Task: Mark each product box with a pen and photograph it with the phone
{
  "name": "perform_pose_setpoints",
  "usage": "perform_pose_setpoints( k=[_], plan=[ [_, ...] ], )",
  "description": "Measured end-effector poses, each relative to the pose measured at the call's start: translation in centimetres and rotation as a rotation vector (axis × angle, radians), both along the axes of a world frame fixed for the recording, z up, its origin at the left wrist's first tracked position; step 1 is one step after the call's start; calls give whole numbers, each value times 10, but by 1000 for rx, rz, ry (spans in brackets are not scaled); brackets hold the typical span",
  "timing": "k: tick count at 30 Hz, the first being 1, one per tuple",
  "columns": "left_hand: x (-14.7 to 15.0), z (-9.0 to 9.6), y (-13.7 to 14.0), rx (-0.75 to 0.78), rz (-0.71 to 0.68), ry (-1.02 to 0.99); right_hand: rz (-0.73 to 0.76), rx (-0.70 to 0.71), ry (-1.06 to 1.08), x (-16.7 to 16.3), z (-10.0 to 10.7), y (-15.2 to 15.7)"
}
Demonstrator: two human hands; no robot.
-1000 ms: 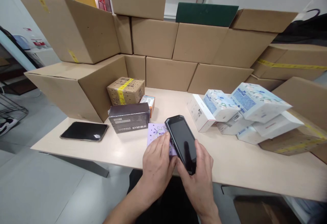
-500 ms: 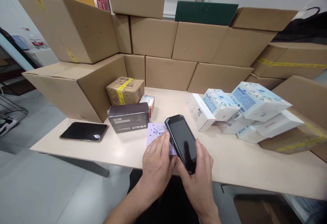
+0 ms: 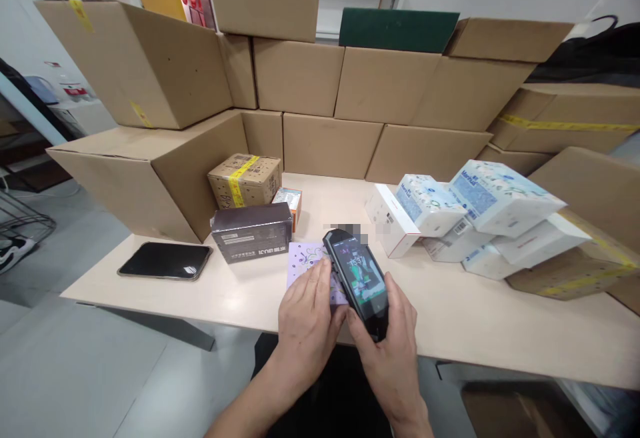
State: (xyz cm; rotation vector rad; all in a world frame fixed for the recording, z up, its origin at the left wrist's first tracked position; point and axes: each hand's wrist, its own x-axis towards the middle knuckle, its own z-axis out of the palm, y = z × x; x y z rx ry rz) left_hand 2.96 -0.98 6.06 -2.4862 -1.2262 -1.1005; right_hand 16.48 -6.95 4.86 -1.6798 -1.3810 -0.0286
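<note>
A black rugged smartphone (image 3: 364,278) is held above the table, tilted, with its screen lit and a clock on it. My right hand (image 3: 387,351) grips its lower right side, fingers around the edge and thumb at the bottom corner. Against the left edge of the smartphone rests my left hand (image 3: 307,311), fingers pressed together and thumb near the lower end. Beneath the left hand lies a flat purple item (image 3: 303,258) with a floral print; the hand covers much of it.
To the left lie another phone (image 3: 165,261), a dark box (image 3: 253,233), a taped carton (image 3: 245,178) and a small orange-white box (image 3: 290,205). At right are stacked tissue packs (image 3: 505,198) and a white box (image 3: 393,221). Large cardboard boxes (image 3: 330,145) wall the table's back.
The smartphone's screen has gone from dark to lit, showing a clock and a coloured background. Both hands keep nearly the same position; the view has shifted slightly.
</note>
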Motion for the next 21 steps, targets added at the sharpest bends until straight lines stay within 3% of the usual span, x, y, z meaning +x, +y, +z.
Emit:
perform_pose_setpoints(
  k=[7,14,21],
  plan=[
    [1,4,0,38,6,6,-199,-51,70,38,-9,-20],
    [3,4,0,81,5,-9,-384,-150,-107,94,-43,-53],
    [0,7,0,86,-24,25,-463,-172,-250,109,-62,-49]
  ],
)
